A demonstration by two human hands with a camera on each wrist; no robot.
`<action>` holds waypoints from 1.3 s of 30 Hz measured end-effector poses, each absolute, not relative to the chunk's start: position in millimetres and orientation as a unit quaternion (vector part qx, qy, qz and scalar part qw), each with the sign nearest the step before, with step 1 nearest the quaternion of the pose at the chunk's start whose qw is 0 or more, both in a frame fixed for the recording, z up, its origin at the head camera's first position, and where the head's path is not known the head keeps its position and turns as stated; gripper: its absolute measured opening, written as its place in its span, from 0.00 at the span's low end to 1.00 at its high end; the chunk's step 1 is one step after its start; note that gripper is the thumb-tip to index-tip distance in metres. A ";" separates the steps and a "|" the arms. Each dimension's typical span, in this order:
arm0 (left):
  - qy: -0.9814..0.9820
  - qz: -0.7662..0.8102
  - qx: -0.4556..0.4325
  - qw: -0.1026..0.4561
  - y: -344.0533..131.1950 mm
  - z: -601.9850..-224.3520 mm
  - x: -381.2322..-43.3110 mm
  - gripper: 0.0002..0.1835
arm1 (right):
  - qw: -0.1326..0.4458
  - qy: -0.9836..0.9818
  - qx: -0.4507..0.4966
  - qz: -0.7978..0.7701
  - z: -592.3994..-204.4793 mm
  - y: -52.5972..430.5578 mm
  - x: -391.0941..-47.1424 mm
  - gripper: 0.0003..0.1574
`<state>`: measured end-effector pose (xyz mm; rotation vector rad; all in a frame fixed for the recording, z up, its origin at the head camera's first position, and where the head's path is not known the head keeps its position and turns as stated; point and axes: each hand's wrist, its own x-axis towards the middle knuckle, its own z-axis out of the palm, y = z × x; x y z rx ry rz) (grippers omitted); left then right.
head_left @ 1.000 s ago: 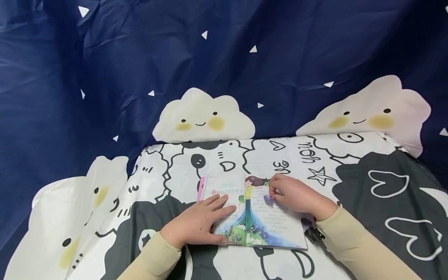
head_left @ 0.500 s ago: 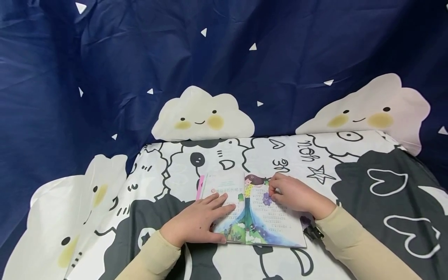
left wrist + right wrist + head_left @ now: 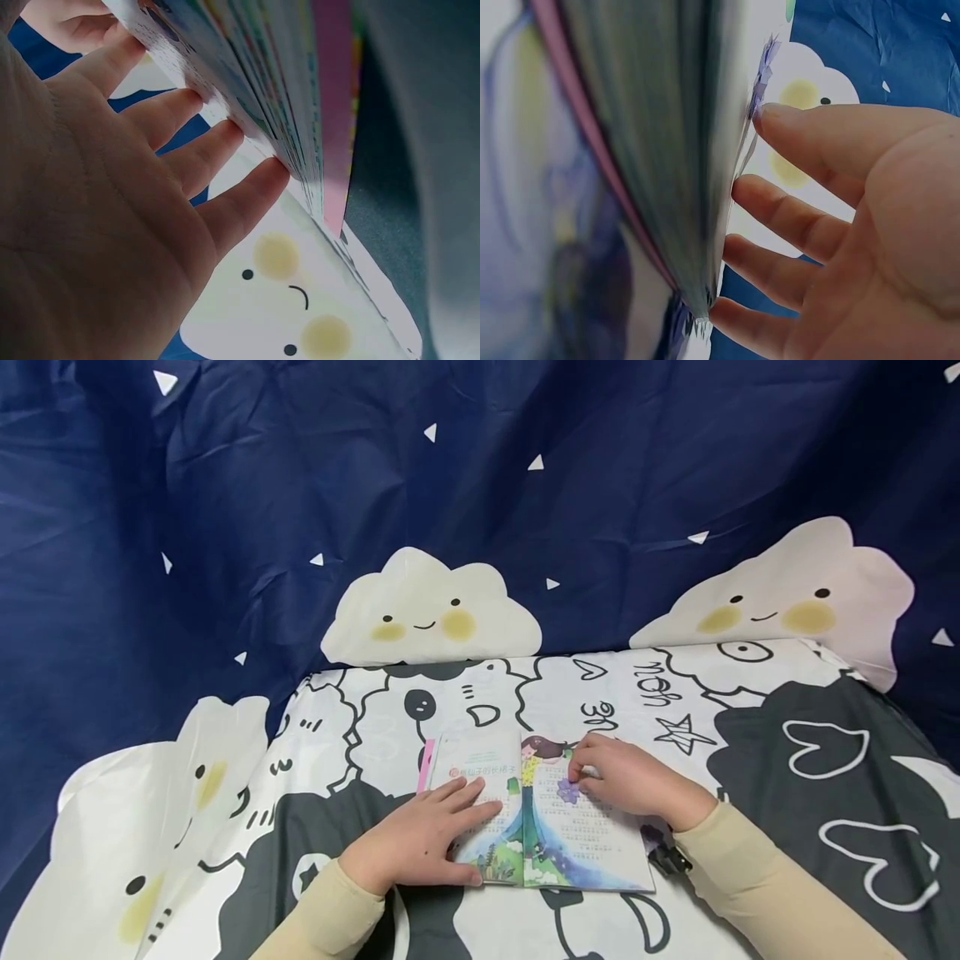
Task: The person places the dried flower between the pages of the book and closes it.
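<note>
1. Where the head view looks down, an open book lies flat on the patterned cloth, its text facing you, presumably so that it reads upright. Between eight and nine o'clock from its centre, your left hand rests on the left page, fingers spread toward two o'clock; that spread likely stops the page from lifting. At two o'clock sits a purple flower, beside your right hand. Your forearm slants in from four o'clock, which leaves most of the lower page uncovered. A small black device shows under your wrist.

2. From the left wrist, your palm faces the camera with the fingers apart, clamped on nothing. The fingertips touch the page, probably as a light weight on it. The pink cover lies beyond the page stack, toward two o'clock.

3. In the right wrist view, your thumb tip touches the flower near one o'clock, apparently to press or steady it, while the other visible fingers stand apart, slightly bent, down toward six o'clock against the page. They close round nothing here; how firmly the thumb bears down, you cannot tell.
</note>
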<state>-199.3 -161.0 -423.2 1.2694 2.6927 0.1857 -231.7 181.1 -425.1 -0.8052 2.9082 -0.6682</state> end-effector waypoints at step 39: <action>0.898 0.073 0.423 0.091 -162.7 -423.2 -198.4 0.47 | 0.108 0.948 -0.217 -0.206 -412.7 243.2 -259.3 0.54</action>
